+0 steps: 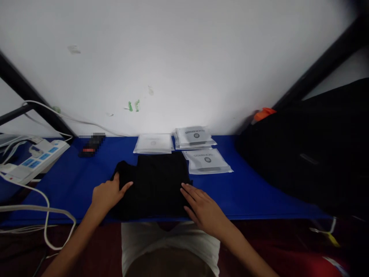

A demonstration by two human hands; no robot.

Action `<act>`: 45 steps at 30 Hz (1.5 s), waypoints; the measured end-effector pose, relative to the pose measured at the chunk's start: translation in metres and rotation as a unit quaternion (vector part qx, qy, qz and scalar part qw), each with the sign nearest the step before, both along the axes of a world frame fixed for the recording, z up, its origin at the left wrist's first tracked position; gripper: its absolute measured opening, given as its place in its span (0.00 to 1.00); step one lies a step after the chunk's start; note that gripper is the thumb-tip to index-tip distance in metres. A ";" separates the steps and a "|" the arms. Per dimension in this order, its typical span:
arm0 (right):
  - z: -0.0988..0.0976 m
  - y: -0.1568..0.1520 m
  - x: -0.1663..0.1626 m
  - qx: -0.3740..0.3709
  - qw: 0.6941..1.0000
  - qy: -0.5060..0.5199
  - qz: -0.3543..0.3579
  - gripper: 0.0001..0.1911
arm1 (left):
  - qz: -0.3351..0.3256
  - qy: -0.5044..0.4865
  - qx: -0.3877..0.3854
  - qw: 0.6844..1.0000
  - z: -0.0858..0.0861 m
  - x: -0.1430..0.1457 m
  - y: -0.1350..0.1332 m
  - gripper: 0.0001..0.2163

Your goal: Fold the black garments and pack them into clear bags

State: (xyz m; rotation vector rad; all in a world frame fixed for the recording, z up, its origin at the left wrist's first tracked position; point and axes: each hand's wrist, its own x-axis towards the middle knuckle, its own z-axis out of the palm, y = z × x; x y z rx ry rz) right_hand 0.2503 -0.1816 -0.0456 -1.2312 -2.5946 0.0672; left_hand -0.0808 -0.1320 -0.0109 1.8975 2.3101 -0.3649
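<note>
A folded black garment (157,182) lies on the blue table top (253,192), close to the near edge. My left hand (108,194) rests on its left side, thumb and forefinger spread over the cloth. My right hand (201,207) lies flat on its right edge with the fingers stretched out. Neither hand grips anything.
Clear plastic bags lie behind the garment: a flat bag (153,143), a stack of bags (194,137) and a single bag (206,161). A heap of black cloth (311,154) fills the right. A white power strip (34,159) with cables sits at left, beside a small dark object (91,145).
</note>
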 end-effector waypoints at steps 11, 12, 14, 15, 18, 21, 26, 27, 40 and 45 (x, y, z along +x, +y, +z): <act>0.002 0.083 0.087 0.090 0.985 -0.069 -0.129 0.34 | -0.331 -0.159 0.210 0.906 -0.035 0.017 -0.022 0.31; 0.000 0.092 0.094 0.089 0.983 -0.082 -0.137 0.33 | -0.344 -0.157 0.205 0.903 -0.040 0.018 -0.023 0.33; -0.004 0.104 0.103 0.089 0.981 -0.092 -0.146 0.29 | -0.348 -0.144 0.192 0.906 -0.048 0.019 -0.026 0.36; -0.005 0.106 0.105 0.092 0.981 -0.093 -0.147 0.26 | -0.346 -0.140 0.187 0.909 -0.051 0.019 -0.027 0.36; -0.002 0.103 0.110 0.119 0.978 -0.088 -0.149 0.19 | -0.346 -0.138 0.186 0.909 -0.053 0.019 -0.032 0.37; 0.010 0.091 0.103 0.168 0.969 -0.060 -0.170 0.17 | -0.352 -0.137 0.184 0.907 -0.052 0.020 -0.034 0.38; 0.035 0.068 0.040 0.215 0.966 0.023 -0.145 0.23 | -0.353 -0.135 0.183 0.908 -0.054 0.030 -0.031 0.37; 0.036 0.065 0.021 0.207 0.970 0.026 -0.122 0.24 | -0.351 -0.140 0.188 0.906 -0.055 0.034 -0.030 0.37; 0.008 0.052 0.020 0.097 0.995 -0.021 -0.002 0.12 | -0.236 -0.255 0.320 0.881 -0.050 0.049 -0.033 0.34; 0.015 0.049 0.018 0.152 0.983 0.087 0.050 0.16 | -0.390 -0.264 0.405 0.784 -0.017 0.096 -0.017 0.15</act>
